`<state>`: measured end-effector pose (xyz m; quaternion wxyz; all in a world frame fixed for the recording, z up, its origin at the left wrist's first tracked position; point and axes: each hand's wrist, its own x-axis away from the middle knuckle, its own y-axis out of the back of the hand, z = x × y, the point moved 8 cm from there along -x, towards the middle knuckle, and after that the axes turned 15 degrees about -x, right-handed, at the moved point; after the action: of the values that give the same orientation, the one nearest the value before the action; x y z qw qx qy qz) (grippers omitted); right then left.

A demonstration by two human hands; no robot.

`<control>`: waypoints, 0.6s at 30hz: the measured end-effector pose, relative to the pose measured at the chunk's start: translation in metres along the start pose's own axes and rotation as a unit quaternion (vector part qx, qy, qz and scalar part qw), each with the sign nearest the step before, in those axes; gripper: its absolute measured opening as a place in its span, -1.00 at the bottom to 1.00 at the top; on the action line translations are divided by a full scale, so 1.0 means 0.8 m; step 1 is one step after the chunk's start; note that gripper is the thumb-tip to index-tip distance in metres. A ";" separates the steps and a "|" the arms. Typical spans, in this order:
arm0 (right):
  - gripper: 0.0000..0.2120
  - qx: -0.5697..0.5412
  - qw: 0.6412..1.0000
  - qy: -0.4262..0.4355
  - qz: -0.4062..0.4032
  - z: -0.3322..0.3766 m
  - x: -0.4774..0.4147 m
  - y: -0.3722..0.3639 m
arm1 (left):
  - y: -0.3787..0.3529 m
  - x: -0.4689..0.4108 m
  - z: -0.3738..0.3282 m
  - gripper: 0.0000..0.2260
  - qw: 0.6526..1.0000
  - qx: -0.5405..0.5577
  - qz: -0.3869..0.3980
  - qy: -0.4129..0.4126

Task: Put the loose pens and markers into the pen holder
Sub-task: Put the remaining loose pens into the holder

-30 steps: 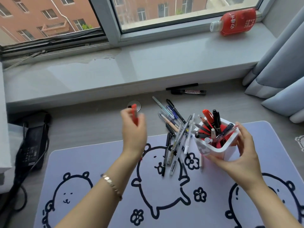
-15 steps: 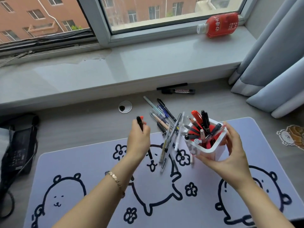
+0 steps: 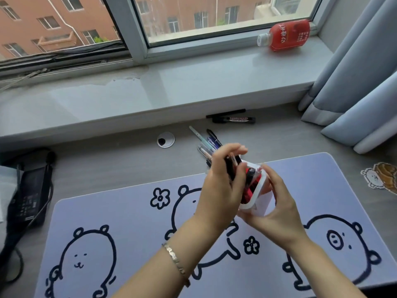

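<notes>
The white pen holder (image 3: 258, 194) with a red inside stands tilted on the lilac desk mat (image 3: 133, 229), with several pens in it. My right hand (image 3: 277, 203) grips it from the right and below. My left hand (image 3: 223, 181) is over its mouth and holds a black pen (image 3: 231, 166) at the opening. Behind my left hand several loose pens (image 3: 207, 143) lie on the grey desk; the rest of the pile is hidden by my hands. A black whiteboard marker (image 3: 236, 119) and a thin black pen (image 3: 225, 114) lie by the window sill.
A red bottle (image 3: 287, 35) lies on the window sill. Grey curtains (image 3: 352, 82) hang at the right. A black power adapter (image 3: 28, 190) with its cable sits at the desk's left edge. A round cable grommet (image 3: 165, 140) is set in the desk.
My left hand has carried the black pen rightward from the mat to the holder's mouth. The holder has tipped further toward the left hand.
</notes>
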<state>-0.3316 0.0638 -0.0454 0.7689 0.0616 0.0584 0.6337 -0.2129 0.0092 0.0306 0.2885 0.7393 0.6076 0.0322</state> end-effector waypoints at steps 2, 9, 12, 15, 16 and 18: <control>-0.07 0.003 1.000 -0.005 0.014 0.000 0.004 -0.004 | -0.003 0.009 0.003 -0.73 0.991 -0.126 0.032 -0.026; -0.09 -0.026 1.000 -0.010 0.002 0.004 0.011 -0.014 | 0.025 0.023 0.007 -0.59 0.913 -0.404 0.048 -0.007; -0.09 -0.010 1.000 -0.008 0.018 0.003 0.009 -0.025 | 0.021 0.030 0.025 -0.59 0.927 -0.357 0.102 0.049; -0.09 -0.013 0.999 -0.020 0.037 -0.001 0.008 -0.036 | 0.029 0.035 0.039 -0.53 0.958 -0.222 0.135 0.120; -0.09 -0.024 0.999 -0.032 0.033 -0.004 0.007 -0.037 | 0.035 0.037 0.043 -0.40 0.967 -0.169 0.126 0.143; -0.09 -0.034 0.998 -0.048 0.012 -0.006 0.004 -0.043 | 0.045 0.043 0.056 -0.12 0.967 -0.135 0.112 0.183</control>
<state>-0.2987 0.0608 -0.0560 0.7648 0.0665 -0.0007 0.6409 -0.1541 0.0202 -0.0002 0.2640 0.7383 0.5537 0.2802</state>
